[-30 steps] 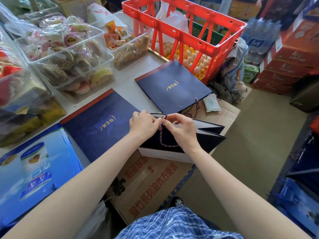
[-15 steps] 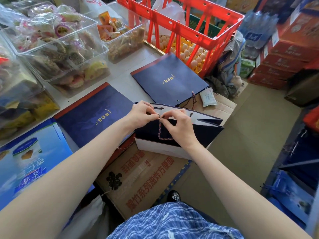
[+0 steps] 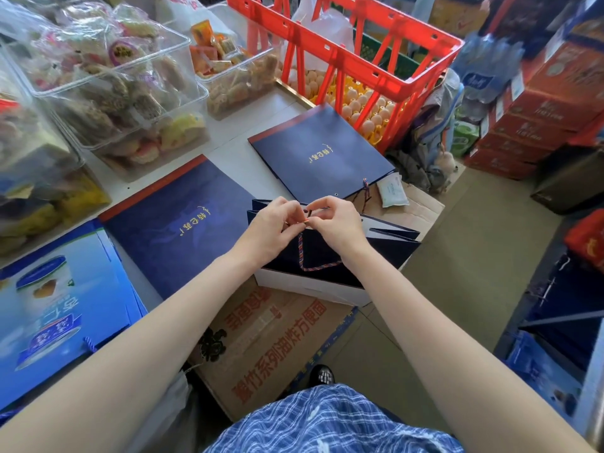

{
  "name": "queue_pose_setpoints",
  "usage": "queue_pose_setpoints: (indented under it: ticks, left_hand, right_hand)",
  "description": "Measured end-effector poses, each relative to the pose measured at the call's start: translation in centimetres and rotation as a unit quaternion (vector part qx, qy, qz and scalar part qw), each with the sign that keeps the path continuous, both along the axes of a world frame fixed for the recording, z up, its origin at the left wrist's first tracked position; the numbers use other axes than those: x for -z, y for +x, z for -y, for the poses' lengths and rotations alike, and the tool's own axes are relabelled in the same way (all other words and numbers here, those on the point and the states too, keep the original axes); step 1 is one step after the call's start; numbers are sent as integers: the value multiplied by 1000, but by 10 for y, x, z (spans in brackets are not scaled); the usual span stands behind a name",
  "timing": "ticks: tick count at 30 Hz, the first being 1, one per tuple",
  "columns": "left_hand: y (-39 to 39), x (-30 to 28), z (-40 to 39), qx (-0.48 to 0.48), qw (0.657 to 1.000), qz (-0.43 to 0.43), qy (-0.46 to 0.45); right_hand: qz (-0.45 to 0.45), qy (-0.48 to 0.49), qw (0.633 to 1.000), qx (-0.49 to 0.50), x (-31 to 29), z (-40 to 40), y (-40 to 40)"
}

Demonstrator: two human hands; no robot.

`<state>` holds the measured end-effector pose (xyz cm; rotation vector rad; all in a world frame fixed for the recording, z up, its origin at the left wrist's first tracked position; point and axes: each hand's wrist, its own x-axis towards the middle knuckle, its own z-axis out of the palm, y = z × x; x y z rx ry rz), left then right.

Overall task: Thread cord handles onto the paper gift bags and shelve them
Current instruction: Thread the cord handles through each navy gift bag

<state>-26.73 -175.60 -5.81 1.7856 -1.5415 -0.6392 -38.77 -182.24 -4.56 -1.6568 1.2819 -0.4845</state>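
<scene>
Step in hand: threading the cord (image 3: 305,256) through a hole at the top edge of the open bag (image 3: 330,263).
Left hand (image 3: 273,228): its grip is closed in a pinch at the bag's rim, beside the cord's capped tip (image 3: 306,221).
Right hand (image 3: 338,223): fingers curled, pinching the cord end from the other side — the two hands nearly touch at the rim.
What has changed: a second ago both hands sat lower, bunched over the rim with the cord's end covered; now they have lifted a little and the tip shows between the fingertips, so the end looks to be lining up with the hole, or just through it. Which of the two I cannot tell.
Cord: striped, hanging in a loop down the bag's near face, so one end seems already fixed.
Where the bag is: standing open on a cardboard box (image 3: 261,338), just off the edge of the surface (image 3: 235,161).
Other bags: two flat navy bags (image 3: 183,220) lie on the surface; the farther one (image 3: 322,156) has a cord at its edge.
Meaning for the task: this bag's handle is close to done — shelving has not begun.
Next: likely pull the tip through and knot it inside.
</scene>
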Motion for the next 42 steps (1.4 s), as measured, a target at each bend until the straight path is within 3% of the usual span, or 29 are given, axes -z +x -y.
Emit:
queue_pose_setpoints:
  ticks: [12,19,25,31,36,42]
  left_hand:
    - [3,-11,3,-40,997,69,-7]
    - [-1,-6,2,-170,985,-34,6]
    - [14,-8,2,-93,994,-50,40]
    - [14,-7,5,-79,993,-66,62]
    - [19,-10,10,-53,979,-141,141]
    - [21,-15,9,-52,956,-232,174]
  right_hand:
    - [-47,-25,998,-26,-8,-2,1]
    - [-69,-18,996,-45,-11,-1,0]
    - [-81,-15,993,-84,-13,2,-2]
    - [-62,-15,993,-99,-8,8,-3]
    - [-52,-37,993,-103,-2,11,-5]
    - [-45,-65,987,-139,2,13,-3]
